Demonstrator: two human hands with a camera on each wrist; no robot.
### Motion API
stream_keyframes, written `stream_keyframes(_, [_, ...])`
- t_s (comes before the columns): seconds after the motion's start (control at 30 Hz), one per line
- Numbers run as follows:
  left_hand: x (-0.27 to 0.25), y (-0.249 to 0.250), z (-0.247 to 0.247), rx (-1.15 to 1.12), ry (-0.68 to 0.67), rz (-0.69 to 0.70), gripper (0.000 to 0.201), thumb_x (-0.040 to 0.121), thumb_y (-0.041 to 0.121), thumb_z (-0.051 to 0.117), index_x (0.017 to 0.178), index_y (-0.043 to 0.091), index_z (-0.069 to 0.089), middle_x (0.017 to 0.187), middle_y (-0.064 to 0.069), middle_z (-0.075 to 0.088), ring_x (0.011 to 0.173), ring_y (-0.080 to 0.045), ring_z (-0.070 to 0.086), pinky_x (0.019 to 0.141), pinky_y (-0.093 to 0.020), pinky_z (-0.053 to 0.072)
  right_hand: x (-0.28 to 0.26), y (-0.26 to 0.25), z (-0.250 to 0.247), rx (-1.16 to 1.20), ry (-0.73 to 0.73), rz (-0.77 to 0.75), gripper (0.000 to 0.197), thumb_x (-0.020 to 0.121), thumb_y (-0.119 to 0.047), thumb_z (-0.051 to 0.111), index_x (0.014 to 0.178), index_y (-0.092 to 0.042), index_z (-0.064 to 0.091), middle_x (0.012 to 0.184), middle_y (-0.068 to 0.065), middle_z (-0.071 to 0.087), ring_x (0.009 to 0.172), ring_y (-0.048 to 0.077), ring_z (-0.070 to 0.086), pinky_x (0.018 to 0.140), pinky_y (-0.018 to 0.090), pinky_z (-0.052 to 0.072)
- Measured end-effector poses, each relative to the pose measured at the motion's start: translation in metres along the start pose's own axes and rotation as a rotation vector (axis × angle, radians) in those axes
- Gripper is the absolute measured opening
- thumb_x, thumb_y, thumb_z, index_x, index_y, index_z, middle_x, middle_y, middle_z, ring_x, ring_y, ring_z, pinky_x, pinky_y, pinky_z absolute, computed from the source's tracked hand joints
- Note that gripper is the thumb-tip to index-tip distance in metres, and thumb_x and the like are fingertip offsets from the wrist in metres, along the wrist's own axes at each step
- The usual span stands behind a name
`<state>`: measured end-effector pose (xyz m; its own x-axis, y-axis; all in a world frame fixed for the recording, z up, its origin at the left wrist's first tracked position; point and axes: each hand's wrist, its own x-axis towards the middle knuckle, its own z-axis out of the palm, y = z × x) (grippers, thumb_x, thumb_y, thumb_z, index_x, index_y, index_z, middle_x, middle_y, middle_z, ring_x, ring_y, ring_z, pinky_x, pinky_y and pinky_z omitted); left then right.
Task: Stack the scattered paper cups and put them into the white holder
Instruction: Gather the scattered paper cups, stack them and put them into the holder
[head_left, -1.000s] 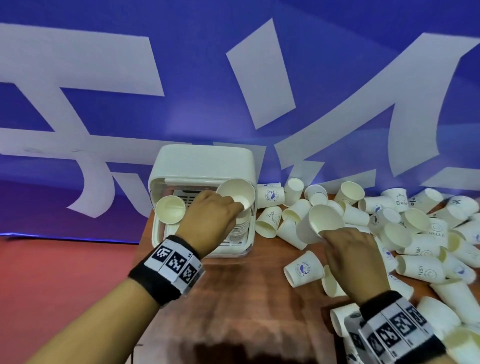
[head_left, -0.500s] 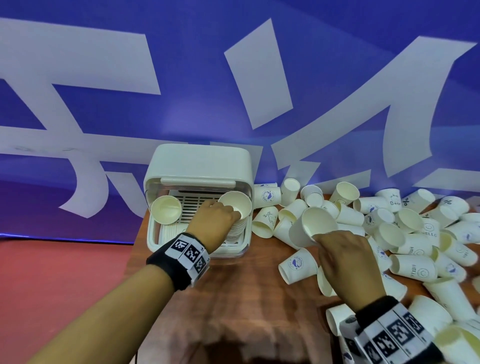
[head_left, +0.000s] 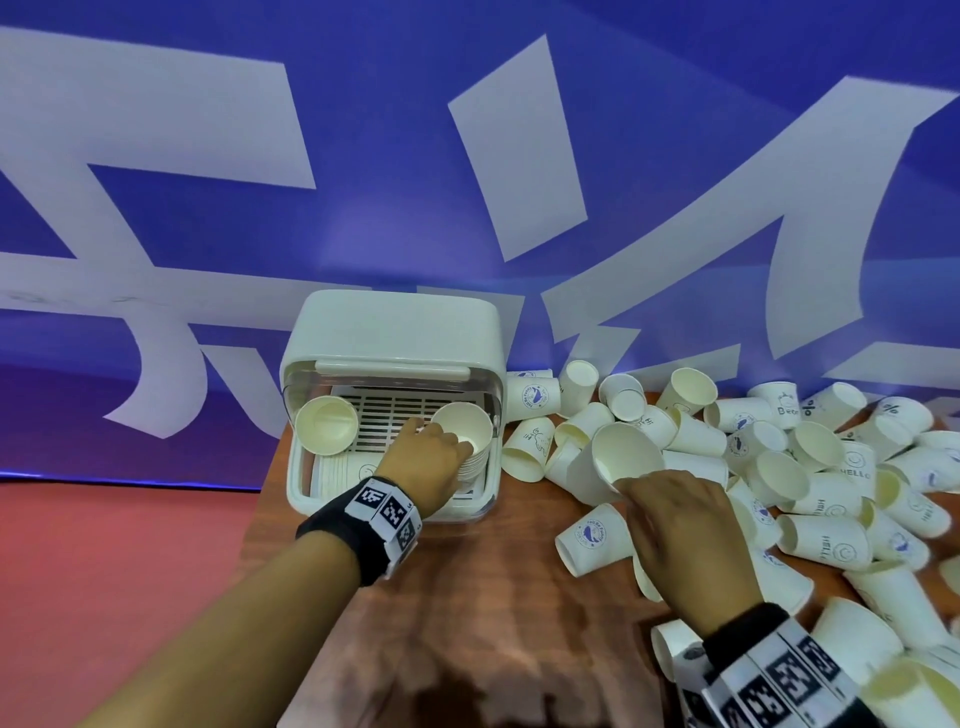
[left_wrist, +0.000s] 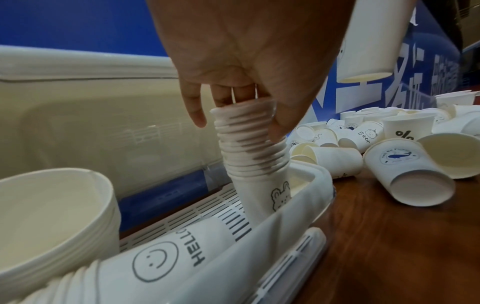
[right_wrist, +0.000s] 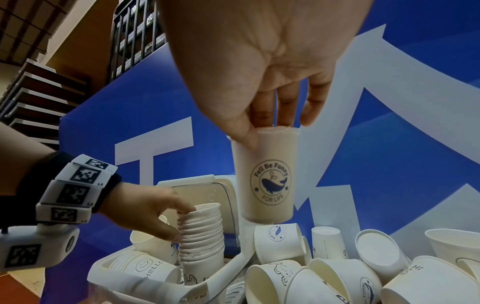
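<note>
The white holder (head_left: 395, 332) stands open at the table's back left. My left hand (head_left: 431, 457) grips the top of a tall cup stack (head_left: 465, 431) that leans in the holder's right side; thumb and fingers curl round its upper rims (left_wrist: 249, 144). Two other stacks lie in the holder: one with its mouth at the left (head_left: 326, 434), and one ending in a "HELLO" smiley cup (left_wrist: 166, 259). My right hand (head_left: 675, 519) pinches the rim of a single whale-logo cup (right_wrist: 270, 181), held above the scattered cups (head_left: 779, 467) to the right of the holder.
Several loose cups lie on their sides across the right half of the wooden table (head_left: 467, 597), some against the holder's right wall. A blue banner (head_left: 467, 156) rises straight behind. The table's left edge runs beside the holder, with red floor (head_left: 104, 571) beyond.
My left hand has lowered the stack deeper into the holder's right side. My right hand keeps its cup and has drifted slightly left.
</note>
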<state>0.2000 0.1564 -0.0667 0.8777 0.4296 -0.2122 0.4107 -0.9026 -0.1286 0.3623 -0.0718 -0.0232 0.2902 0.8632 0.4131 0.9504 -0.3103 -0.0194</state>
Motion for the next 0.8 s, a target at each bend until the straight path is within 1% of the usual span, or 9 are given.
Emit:
stream_keyframes(0.13, [0.005,0.000,0.007,0.022,-0.015,-0.005,0.030,0.094,0.017,0.041,0.123,0.015,0.048,0.117,-0.006,0.060,0.113,-0.028,0.049,0.103,-0.042,0.028,0.004,-0.005,0.005,0.008,-0.022,0.012,0.025,0.065,-0.011,0.060,0.088,-0.015,0.070,0.074,0.002,0.068,0.072,0.029,0.064,0.065,0.038,0.050])
stream_keyframes(0.37, [0.013,-0.010,0.010,0.002,0.016,-0.034,0.024,0.092,0.020,0.043,0.115,0.016,0.051,0.111,-0.003,0.062,0.106,-0.027,0.053,0.097,-0.038,0.033,0.014,-0.014,0.011,0.029,-0.008,0.001,0.023,0.066,-0.012,0.062,0.087,-0.016,0.070,0.073,0.001,0.067,0.070,0.028,0.064,0.065,0.034,0.048])
stream_keyframes(0.43, [0.017,-0.015,0.009,-0.006,0.018,-0.043,0.024,0.092,0.021,0.043,0.114,0.016,0.051,0.110,-0.003,0.062,0.106,-0.026,0.053,0.097,-0.038,0.033,0.015,-0.014,0.014,0.030,-0.013,-0.009,0.022,0.069,-0.012,0.059,0.088,-0.017,0.069,0.074,0.001,0.067,0.071,0.027,0.064,0.065,0.034,0.048])
stream_keyframes(0.5, [0.021,-0.020,0.007,-0.012,0.015,-0.051,0.025,0.092,0.021,0.043,0.115,0.016,0.050,0.110,-0.002,0.062,0.106,-0.026,0.053,0.097,-0.037,0.033,0.017,-0.013,0.016,0.034,-0.025,-0.014,0.022,0.073,-0.015,0.053,0.089,-0.018,0.069,0.075,-0.001,0.067,0.072,0.026,0.063,0.065,0.033,0.046])
stream_keyframes(0.53, [0.024,-0.021,0.006,-0.012,0.013,-0.058,0.025,0.092,0.021,0.043,0.115,0.016,0.051,0.109,-0.002,0.062,0.106,-0.026,0.053,0.097,-0.037,0.033,0.018,-0.014,0.017,0.035,-0.033,-0.011,0.022,0.073,-0.016,0.053,0.089,-0.018,0.068,0.075,-0.001,0.066,0.073,0.026,0.063,0.065,0.032,0.046])
stream_keyframes(0.63, [0.032,-0.024,0.003,-0.007,0.010,-0.065,0.025,0.091,0.019,0.043,0.115,0.016,0.050,0.109,-0.002,0.063,0.106,-0.025,0.054,0.097,-0.037,0.034,0.021,-0.015,0.019,0.033,-0.049,0.003,0.023,0.068,-0.013,0.061,0.088,-0.019,0.069,0.075,-0.003,0.066,0.073,0.025,0.063,0.066,0.031,0.045])
stream_keyframes(0.7, [0.038,-0.025,0.001,-0.023,0.018,-0.080,0.030,0.091,0.017,0.043,0.120,0.017,0.048,0.112,-0.003,0.063,0.109,-0.025,0.054,0.096,-0.037,0.035,0.023,-0.016,0.020,0.024,-0.049,-0.001,0.023,0.069,-0.014,0.058,0.088,-0.020,0.069,0.075,-0.004,0.066,0.074,0.023,0.063,0.068,0.028,0.040])
stream_keyframes(0.73, [0.041,-0.026,-0.001,-0.034,0.031,-0.090,0.036,0.090,0.016,0.043,0.126,0.018,0.044,0.114,-0.003,0.063,0.111,-0.026,0.053,0.096,-0.037,0.036,0.024,-0.016,0.020,0.022,-0.048,-0.002,0.023,0.069,-0.014,0.057,0.087,-0.020,0.069,0.075,-0.005,0.066,0.074,0.022,0.063,0.068,0.028,0.038])
stream_keyframes(0.8, [0.046,-0.028,-0.001,-0.051,0.058,-0.100,0.050,0.091,0.014,0.040,0.140,0.020,0.031,0.119,-0.004,0.062,0.112,-0.026,0.054,0.094,-0.037,0.038,0.025,-0.017,0.020,0.023,-0.048,-0.001,0.022,0.067,-0.014,0.060,0.087,-0.020,0.069,0.074,-0.005,0.066,0.073,0.022,0.063,0.067,0.028,0.038])
